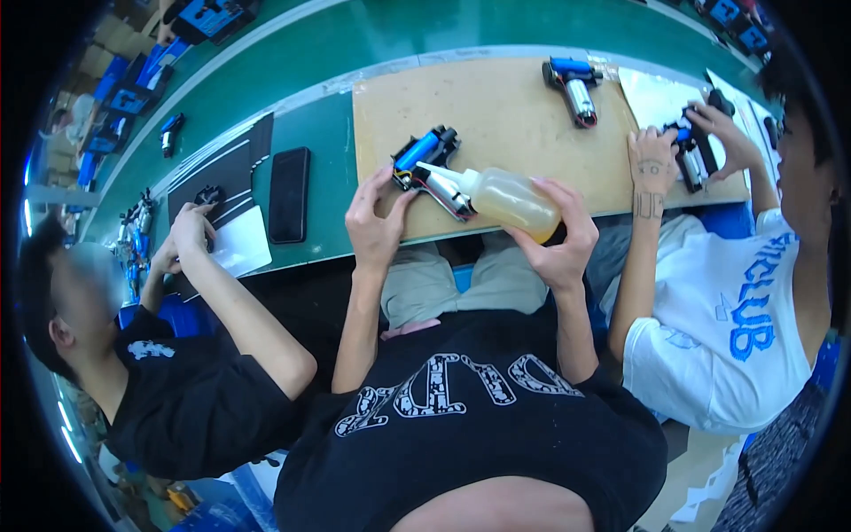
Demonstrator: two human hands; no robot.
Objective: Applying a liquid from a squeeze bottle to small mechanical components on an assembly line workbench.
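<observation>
My left hand pinches the lower left end of a small motor assembly between thumb and fingers. The assembly has a blue cylinder, a black housing, a silver motor can and thin yellow and red wires. It rests on a tan board near the edge closest to me. Fingers and thumb of my right hand close round a translucent squeeze bottle with yellowish liquid inside. The bottle is tipped on its side, its white pointed nozzle reaching left over the assembly. Whether the tip touches it, I cannot tell.
A similar assembly lies at the board's far right. A black phone and dark strips are on the green bench at left. Co-workers sit close on both sides; the right one's hands handle another assembly.
</observation>
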